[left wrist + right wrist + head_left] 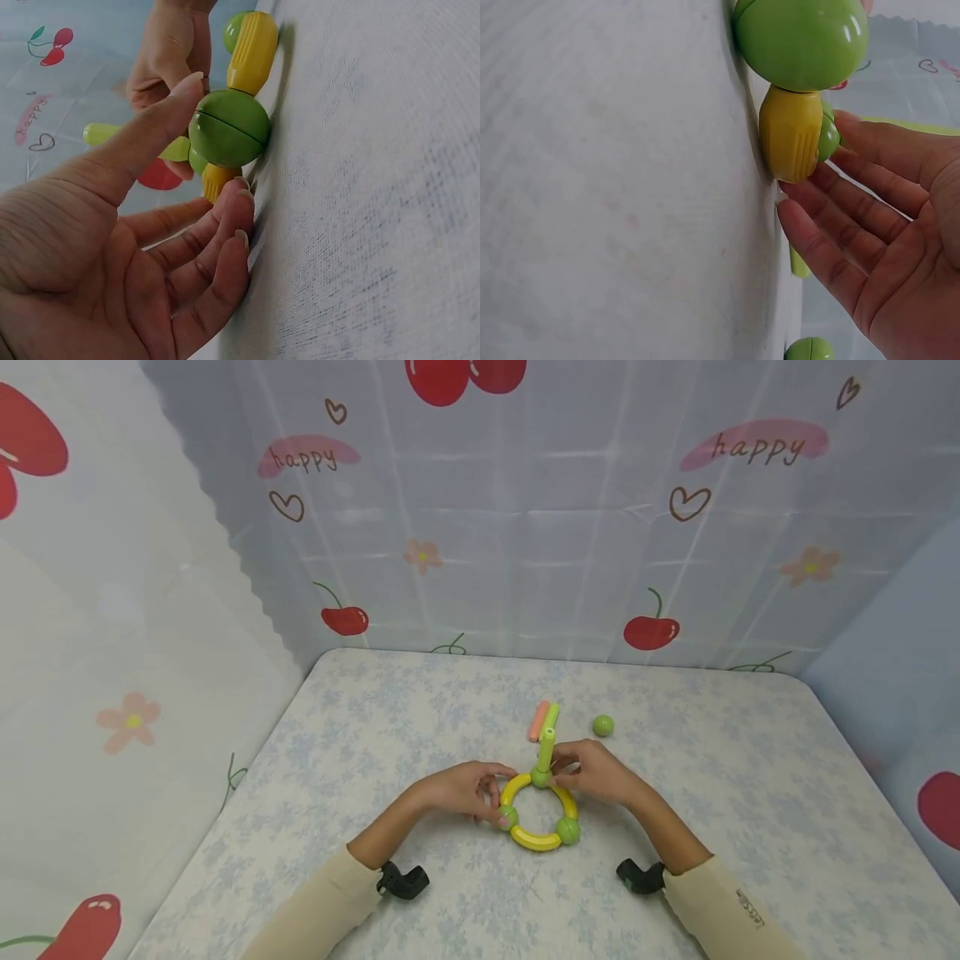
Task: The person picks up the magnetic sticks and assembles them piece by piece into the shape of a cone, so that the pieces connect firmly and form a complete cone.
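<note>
A toy ring of yellow curved rods [536,842] joined by green balls [567,830] lies on the table. From its far ball [540,778] a light green rod [546,750] sticks up. My left hand [459,789] pinches the ring at its left ball [231,129], thumb on the ball and fingertips by the yellow rod [219,182]. On the other side my right hand [596,770] holds the ring by the far ball, thumb against that ball. In the right wrist view its fingers reach behind a yellow rod [789,135], which partly hides the grip.
Beyond the ring lie a pink rod [537,722] and another light green rod [552,714], side by side. A loose green ball [603,725] rests to their right. The table [360,710] has a pale floral cover, and printed curtains [525,527] stand around it.
</note>
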Tool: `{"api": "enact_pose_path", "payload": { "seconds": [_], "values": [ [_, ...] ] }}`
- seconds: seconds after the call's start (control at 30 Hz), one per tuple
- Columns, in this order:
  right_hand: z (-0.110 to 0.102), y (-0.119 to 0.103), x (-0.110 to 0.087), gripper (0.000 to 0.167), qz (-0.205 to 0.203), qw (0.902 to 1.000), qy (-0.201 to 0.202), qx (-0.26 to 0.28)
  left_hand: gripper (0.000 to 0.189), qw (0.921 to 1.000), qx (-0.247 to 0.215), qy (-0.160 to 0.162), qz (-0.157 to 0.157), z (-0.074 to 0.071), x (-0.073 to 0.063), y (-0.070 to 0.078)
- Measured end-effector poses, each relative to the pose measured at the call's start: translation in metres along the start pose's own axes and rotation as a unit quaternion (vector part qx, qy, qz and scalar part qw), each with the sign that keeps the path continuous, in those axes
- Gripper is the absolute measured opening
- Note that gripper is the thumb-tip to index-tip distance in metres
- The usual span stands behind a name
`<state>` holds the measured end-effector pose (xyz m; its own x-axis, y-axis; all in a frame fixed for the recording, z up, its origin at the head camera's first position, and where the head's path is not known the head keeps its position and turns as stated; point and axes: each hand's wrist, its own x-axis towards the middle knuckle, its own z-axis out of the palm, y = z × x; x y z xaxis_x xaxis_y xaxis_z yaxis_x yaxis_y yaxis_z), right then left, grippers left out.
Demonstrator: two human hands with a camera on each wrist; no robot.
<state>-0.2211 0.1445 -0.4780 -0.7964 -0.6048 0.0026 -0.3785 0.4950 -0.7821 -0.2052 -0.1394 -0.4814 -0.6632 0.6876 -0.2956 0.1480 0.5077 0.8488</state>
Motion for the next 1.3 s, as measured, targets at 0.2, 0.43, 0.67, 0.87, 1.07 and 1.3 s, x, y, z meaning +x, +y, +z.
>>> {"api": "enact_pose_path", "payload": {
  "seconds": [0.2,0.43,0.67,0.87,1.07,1.3],
  "values": [
    [0.000,0.003,0.000,0.025,0.000,1.0000,-0.007,0.006,0.079,0.9999,0.009,0.012,-0.002,0.002,0.000,0.002],
    [-0.003,0.006,-0.005,0.024,-0.002,0.9997,-0.017,0.017,0.077,0.9999,0.002,0.002,-0.012,-0.002,0.000,0.003],
    [-0.006,0.009,-0.012,0.026,0.008,0.9995,-0.016,0.027,0.066,0.9999,0.007,0.001,-0.009,-0.006,-0.003,0.002],
    [-0.008,0.009,-0.020,0.021,0.011,0.9998,-0.011,0.010,0.052,0.9999,0.008,0.015,-0.002,-0.010,-0.003,-0.001],
    [-0.010,0.010,-0.029,0.019,0.019,0.9998,-0.010,-0.003,0.043,0.9997,0.007,0.022,0.003,-0.012,-0.001,-0.003],
    [-0.011,0.008,-0.040,0.015,0.009,0.9997,-0.023,0.007,0.031,0.9990,0.005,0.044,-0.005,-0.012,0.000,-0.002]
  ]
}}
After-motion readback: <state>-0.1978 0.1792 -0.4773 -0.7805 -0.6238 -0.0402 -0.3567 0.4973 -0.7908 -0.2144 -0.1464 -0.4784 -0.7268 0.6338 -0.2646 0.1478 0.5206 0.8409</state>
